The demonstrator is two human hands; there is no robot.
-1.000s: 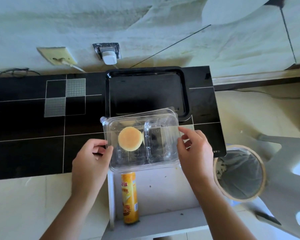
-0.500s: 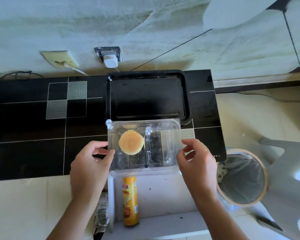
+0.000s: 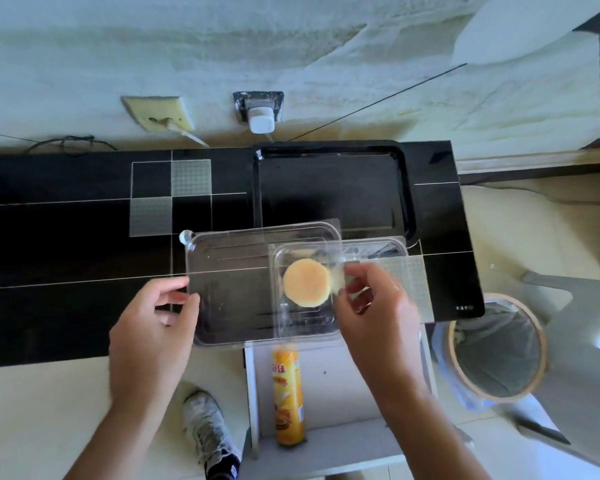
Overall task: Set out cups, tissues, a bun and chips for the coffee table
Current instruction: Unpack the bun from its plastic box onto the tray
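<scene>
Bun (image 3: 306, 282): one, round, pale, soft and light by judgement, easily crushed; lodged in a thin clear box (image 3: 305, 292) at the near edge of the black tray (image 3: 333, 188). The box lid (image 3: 229, 292) is pinched at its left rim by the left hand (image 3: 153, 327); the box is pinched by the right hand (image 3: 374, 306). Best taken by the stiffer rims, since the thin plastic likely flexes and slips.

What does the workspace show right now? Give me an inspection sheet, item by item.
Surface: glossy black table with white grid lines.
Job's things: bun in clear tray; clear lid pulled aside leftward; chips can on the lower shelf; black serving tray, nothing on it.
Clutter: lined bin at right.
Grippers: left hand pinches the lid's edge; right hand holds the clear tray, blurred.
Cables: plug and cords along the wall.
Surroundings: shoe on pale floor.
</scene>
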